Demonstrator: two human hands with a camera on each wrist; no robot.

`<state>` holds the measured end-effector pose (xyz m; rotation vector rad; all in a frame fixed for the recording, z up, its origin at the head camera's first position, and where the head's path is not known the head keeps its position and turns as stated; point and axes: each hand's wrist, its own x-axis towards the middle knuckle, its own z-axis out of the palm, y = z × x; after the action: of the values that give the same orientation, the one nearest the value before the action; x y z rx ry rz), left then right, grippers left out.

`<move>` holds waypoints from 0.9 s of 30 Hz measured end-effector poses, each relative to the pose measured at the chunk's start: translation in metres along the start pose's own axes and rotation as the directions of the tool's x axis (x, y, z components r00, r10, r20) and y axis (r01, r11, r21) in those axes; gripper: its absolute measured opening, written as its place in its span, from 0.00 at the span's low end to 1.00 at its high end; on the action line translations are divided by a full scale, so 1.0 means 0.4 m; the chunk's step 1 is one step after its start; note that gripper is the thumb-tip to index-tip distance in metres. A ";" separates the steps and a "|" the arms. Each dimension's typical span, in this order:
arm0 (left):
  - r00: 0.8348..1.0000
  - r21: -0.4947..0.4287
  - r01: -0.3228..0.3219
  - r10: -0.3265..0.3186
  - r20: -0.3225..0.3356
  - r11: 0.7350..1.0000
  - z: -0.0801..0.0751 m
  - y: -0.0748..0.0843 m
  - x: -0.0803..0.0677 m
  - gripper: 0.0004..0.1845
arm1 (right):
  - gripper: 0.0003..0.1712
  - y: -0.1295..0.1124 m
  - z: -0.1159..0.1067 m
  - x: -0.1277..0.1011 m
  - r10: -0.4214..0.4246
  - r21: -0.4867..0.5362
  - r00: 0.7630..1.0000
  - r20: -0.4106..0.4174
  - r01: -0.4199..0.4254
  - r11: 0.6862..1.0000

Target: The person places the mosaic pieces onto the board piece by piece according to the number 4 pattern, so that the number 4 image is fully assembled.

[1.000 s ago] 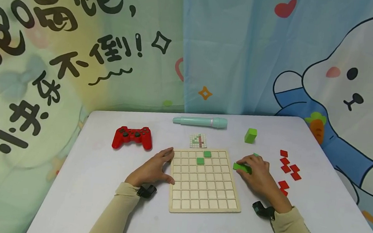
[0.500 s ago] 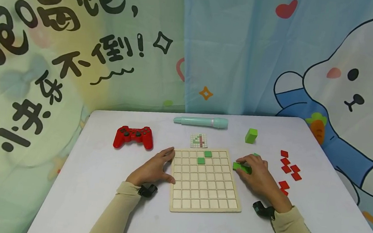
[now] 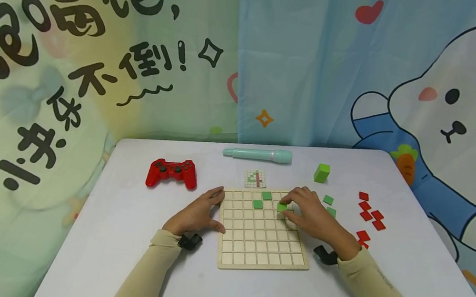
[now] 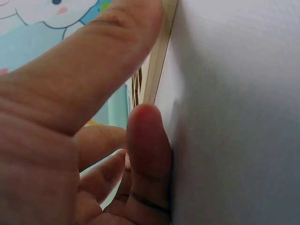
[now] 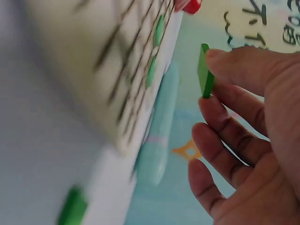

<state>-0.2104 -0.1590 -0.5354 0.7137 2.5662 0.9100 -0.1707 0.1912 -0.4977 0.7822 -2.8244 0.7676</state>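
Motion-blurred wooden grid board [image 5: 93, 70]

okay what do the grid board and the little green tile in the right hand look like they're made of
The grid board looks like pale unfinished wood: matte tan surface, dark lines between squares, and a layered light edge in the left wrist view. The green tile, pinched by the right hand, is thin, flat and evenly coloured with crisp edges; painted wood or plastic, the look leaves it open.

A white table [image 3: 126, 233] stands before cartoon curtains [image 3: 315, 65] — bunny, hearts, lettering.
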 end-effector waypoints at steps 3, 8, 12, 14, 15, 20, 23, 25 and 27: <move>1.000 0.001 -0.001 0.001 0.002 1.000 -0.002 0.000 0.001 0.61 | 0.13 -0.026 0.010 0.037 -0.066 -0.023 0.996 0.057 0.068 0.997; 1.000 0.004 0.000 0.000 0.007 1.000 -0.002 -0.001 0.002 0.61 | 0.12 -0.057 0.040 0.086 -0.146 -0.051 0.979 0.141 0.154 0.987; 1.000 0.005 -0.008 0.008 0.012 1.000 -0.003 -0.002 0.003 0.61 | 0.10 -0.068 0.064 0.110 -0.160 -0.062 0.967 0.199 0.175 0.983; 1.000 0.005 -0.011 0.011 0.017 1.000 -0.003 -0.003 0.004 0.61 | 0.10 -0.071 0.074 0.119 -0.164 -0.065 0.960 0.225 0.183 0.981; 1.000 0.003 -0.012 0.012 0.016 1.000 -0.003 -0.003 0.004 0.61 | 0.09 -0.072 0.079 0.123 -0.170 -0.070 0.957 0.235 0.191 0.979; 1.000 0.002 -0.011 0.011 0.012 1.000 -0.005 -0.005 0.002 0.61 | 0.09 -0.079 0.095 0.137 -0.189 -0.075 0.947 0.259 0.215 0.974; 1.000 -0.002 -0.009 0.009 0.013 1.000 -0.007 -0.005 0.001 0.61 | 0.08 -0.082 0.103 0.142 -0.177 -0.071 0.947 0.270 0.203 0.977; 1.000 -0.004 -0.004 0.004 0.016 1.000 -0.008 -0.005 0.000 0.61 | 0.08 -0.084 0.109 0.145 -0.167 -0.069 0.946 0.277 0.193 0.979; 1.000 -0.004 0.001 -0.001 0.016 1.000 -0.009 -0.005 -0.002 0.61 | 0.08 -0.085 0.115 0.149 -0.169 -0.062 0.944 0.283 0.194 0.979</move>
<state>-0.2121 -0.1624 -0.5342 0.7154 2.5497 0.9058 -0.2036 0.1160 -0.5085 1.2010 -2.9408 0.5369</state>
